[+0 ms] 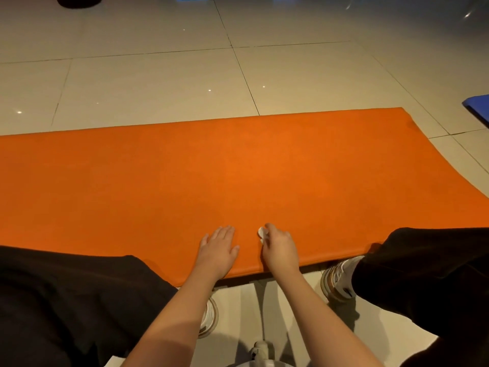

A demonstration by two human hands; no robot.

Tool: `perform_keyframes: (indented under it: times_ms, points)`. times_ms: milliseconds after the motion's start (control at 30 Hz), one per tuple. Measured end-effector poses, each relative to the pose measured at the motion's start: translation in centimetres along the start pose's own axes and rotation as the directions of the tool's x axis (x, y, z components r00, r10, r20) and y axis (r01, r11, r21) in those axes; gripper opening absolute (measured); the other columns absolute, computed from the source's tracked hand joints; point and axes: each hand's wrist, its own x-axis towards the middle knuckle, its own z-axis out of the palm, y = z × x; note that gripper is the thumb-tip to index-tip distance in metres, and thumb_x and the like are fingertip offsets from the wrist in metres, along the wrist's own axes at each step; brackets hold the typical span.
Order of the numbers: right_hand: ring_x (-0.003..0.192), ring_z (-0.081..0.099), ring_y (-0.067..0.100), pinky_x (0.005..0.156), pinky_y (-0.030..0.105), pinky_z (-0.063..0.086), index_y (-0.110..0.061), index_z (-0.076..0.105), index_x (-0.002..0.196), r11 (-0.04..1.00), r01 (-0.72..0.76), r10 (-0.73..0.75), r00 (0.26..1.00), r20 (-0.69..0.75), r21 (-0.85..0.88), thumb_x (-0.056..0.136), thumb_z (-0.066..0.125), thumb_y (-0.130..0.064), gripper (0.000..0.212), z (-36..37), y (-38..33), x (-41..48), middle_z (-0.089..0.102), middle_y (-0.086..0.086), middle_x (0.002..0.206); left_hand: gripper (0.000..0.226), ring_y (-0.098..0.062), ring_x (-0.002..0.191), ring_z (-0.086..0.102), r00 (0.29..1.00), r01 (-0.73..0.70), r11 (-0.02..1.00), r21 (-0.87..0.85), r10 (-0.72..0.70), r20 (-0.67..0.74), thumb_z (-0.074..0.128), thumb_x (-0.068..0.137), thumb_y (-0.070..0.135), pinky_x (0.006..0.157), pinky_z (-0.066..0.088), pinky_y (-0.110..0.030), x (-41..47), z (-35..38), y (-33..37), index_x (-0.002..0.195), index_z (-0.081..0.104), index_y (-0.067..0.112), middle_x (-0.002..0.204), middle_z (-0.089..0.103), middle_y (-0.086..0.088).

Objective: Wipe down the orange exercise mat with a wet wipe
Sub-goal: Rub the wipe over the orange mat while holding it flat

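Head view looks down on a person crouching at the long near edge of the orange mat (238, 168), which lies flat on the pale tiled floor (158, 75) and runs from the left border of the picture almost to the right. At the left, a black trouser leg (66, 300) overlaps the mat's near edge, and a white shoe (209, 316) shows just beyond it on the tiles. The left hand (218, 247) lies palm down on the mat close to that edge, fingers straight and together, holding nothing. Just beside it, with a narrow strip of orange between them, sits the wet wipe (262, 232), a small white wad against the mat. The right hand (279, 247) has its fingers curled over the wipe and pinches it at the fingertips. Further right, a second white shoe (337, 280) stands on the tiles at the mat's edge under the other black trouser leg (423, 274). At the far right border, well apart from the orange mat, a corner of a blue mat (477, 104) shows.
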Motion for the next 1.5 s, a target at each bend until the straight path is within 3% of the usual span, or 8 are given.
perform_keyframes:
  times_ms: [267,467,700,867,1067,1233,1400,1500]
  points:
    - [0.094,0.060,0.031,0.061,0.032,0.041,-0.009,0.050,0.131,0.966,-0.246,0.253,0.961,-0.109,0.076,0.092,0.052,-0.006,0.039,-0.4,2.0,1.8,0.065,0.014,0.104,0.058,-0.015,0.150,0.006,0.999,0.038,0.999,-0.025,-0.038,-0.002,0.029,0.106,0.039,0.121,0.003,-0.043,0.0,0.0,0.4,0.157,0.009,0.022,0.164,0.011,0.004]
    - [0.099,0.059,0.029,0.069,0.033,0.045,-0.011,0.056,0.119,0.996,0.026,-0.030,0.998,0.049,0.084,0.091,0.055,-0.010,0.028,1.3,-0.5,1.5,0.066,0.010,0.105,0.056,-0.014,0.150,0.007,0.996,0.091,0.996,-0.014,-0.091,0.010,0.027,0.105,0.038,0.121,0.005,-0.043,0.2,0.2,0.7,0.157,0.010,0.022,0.163,0.013,0.005]
    - [0.102,0.057,0.031,0.068,0.031,0.038,-0.010,0.049,0.133,0.957,-0.228,0.248,0.964,-0.100,0.177,0.092,0.052,-0.004,0.042,0.0,1.8,2.1,0.064,0.014,0.110,0.055,-0.013,0.148,0.015,0.984,0.162,0.986,-0.048,-0.165,-0.069,0.030,0.105,0.036,0.120,0.007,-0.042,0.3,0.1,1.9,0.156,0.014,0.022,0.160,0.022,0.005]
    - [0.099,0.059,0.031,0.072,0.036,0.044,-0.011,0.054,0.126,0.982,-0.066,0.065,0.998,0.012,0.180,0.087,0.055,-0.002,0.040,1.5,0.5,3.1,0.066,0.012,0.107,0.060,-0.016,0.144,0.020,0.991,0.119,0.993,0.009,-0.118,-0.069,0.034,0.103,0.041,0.115,0.017,-0.038,1.6,-0.1,0.7,0.156,0.012,0.023,0.157,0.024,0.005]
    - [0.103,0.056,0.034,0.071,0.038,0.042,-0.008,0.051,0.130,0.962,-0.237,0.260,0.947,-0.191,0.135,0.089,0.054,-0.002,0.042,0.4,2.6,5.0,0.065,0.013,0.111,0.061,-0.016,0.151,-0.003,0.992,0.116,0.993,-0.012,-0.116,-0.039,0.025,0.105,0.045,0.122,0.000,-0.040,3.6,-0.1,-1.1,0.157,0.005,0.021,0.164,0.000,0.005]
    - [0.100,0.058,0.033,0.073,0.038,0.042,-0.015,0.048,0.133,0.999,-0.012,0.014,0.998,-0.065,0.040,0.088,0.056,-0.008,0.047,2.5,1.1,5.3,0.067,0.008,0.107,0.059,-0.015,0.151,-0.002,0.985,0.125,0.992,-0.003,-0.125,-0.122,0.026,0.104,0.043,0.122,-0.001,-0.041,3.7,1.6,-1.0,0.157,0.009,0.022,0.164,0.005,0.005]
    - [0.093,0.060,0.036,0.061,0.036,0.035,-0.010,0.046,0.136,0.989,-0.147,0.145,0.965,-0.220,0.004,0.088,0.054,-0.002,0.049,1.5,3.8,8.1,0.068,0.013,0.100,0.062,-0.016,0.150,0.002,0.985,0.127,0.991,-0.037,-0.130,-0.112,0.029,0.103,0.043,0.121,0.001,-0.040,3.9,1.1,-1.1,0.157,0.008,0.022,0.164,0.009,0.005]
    - [0.075,0.061,0.036,0.055,0.034,0.041,-0.008,0.060,0.120,1.000,-0.028,0.027,0.975,-0.223,0.001,0.080,0.066,0.002,0.042,2.2,1.8,6.8,0.069,0.012,0.081,0.064,-0.019,0.146,0.015,0.977,0.124,0.990,-0.065,-0.133,-0.165,0.036,0.102,0.043,0.118,0.008,-0.037,5.1,0.4,-1.4,0.157,0.010,0.020,0.159,0.022,0.002]
